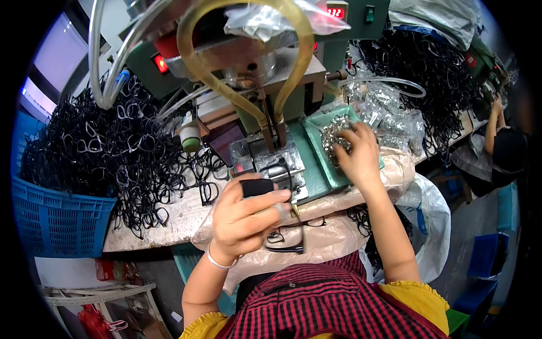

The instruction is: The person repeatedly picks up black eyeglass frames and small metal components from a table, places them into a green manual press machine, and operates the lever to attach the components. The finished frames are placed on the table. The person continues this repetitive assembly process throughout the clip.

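My left hand [240, 223], a band at its wrist, is closed around a dark eyeglass frame [303, 233] in front of the press. One part of the frame reaches up beside the metal jig [291, 161]; another hangs below my fingers. A black pad or wrap [257, 187] shows at the left hand's fingers. My right hand [359, 155] is over the green tray [333, 182], fingers bent and apart, the tips among small shiny metal parts [337, 125]. Whether a part lies between those fingertips is too small to make out.
The press [265, 68] stands ahead, with a yellowish hose [186, 39] looping down. Heaped dark eyeglass frames [130, 141] cover the left, by a blue basket [62, 217]. Bags of metal parts [389, 113] lie beyond the tray. At far right, another person [505, 147] works.
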